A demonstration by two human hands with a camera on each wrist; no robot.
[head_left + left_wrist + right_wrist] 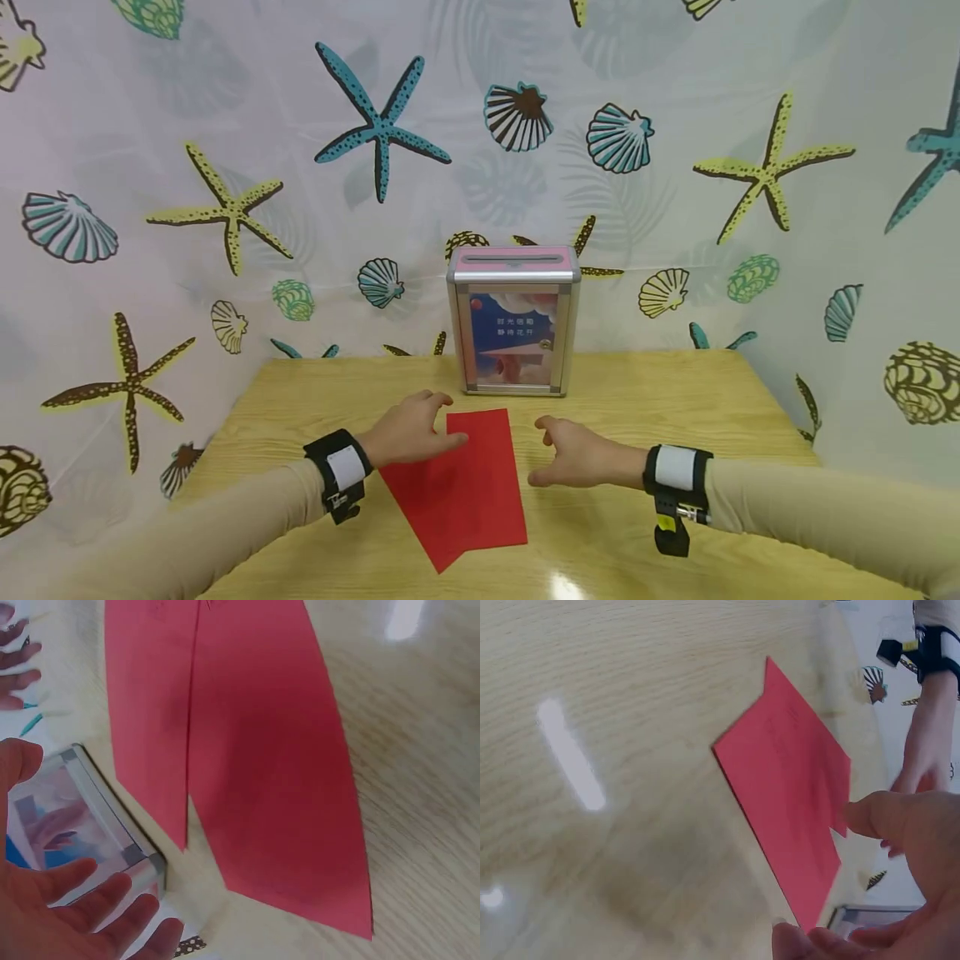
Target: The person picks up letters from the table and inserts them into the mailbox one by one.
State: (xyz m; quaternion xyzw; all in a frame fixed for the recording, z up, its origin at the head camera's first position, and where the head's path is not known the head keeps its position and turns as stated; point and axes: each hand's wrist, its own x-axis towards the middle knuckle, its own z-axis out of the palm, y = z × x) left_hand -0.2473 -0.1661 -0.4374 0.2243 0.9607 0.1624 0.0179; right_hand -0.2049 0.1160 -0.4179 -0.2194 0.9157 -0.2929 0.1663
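Two flat red envelope-like paper sheets (480, 483) lie overlapping on the wooden table, fanned apart at their near ends. Over the upper left of the red paper is my left hand (416, 429), its fingers spread and holding nothing; whether it touches the paper I cannot tell. To the right of the paper hovers my right hand (577, 454), thumb and fingers apart, with nothing between them. Behind both hands stands an upright box (516, 321) with a metal frame, a slot in its pink top and a picture with writing on its front.
The wooden table (300, 400) reaches back to a hanging cloth (465, 192) printed with starfish and shells. Each wrist carries a black strap (341, 471) with a camera. A bright light reflection shows near the table's front.
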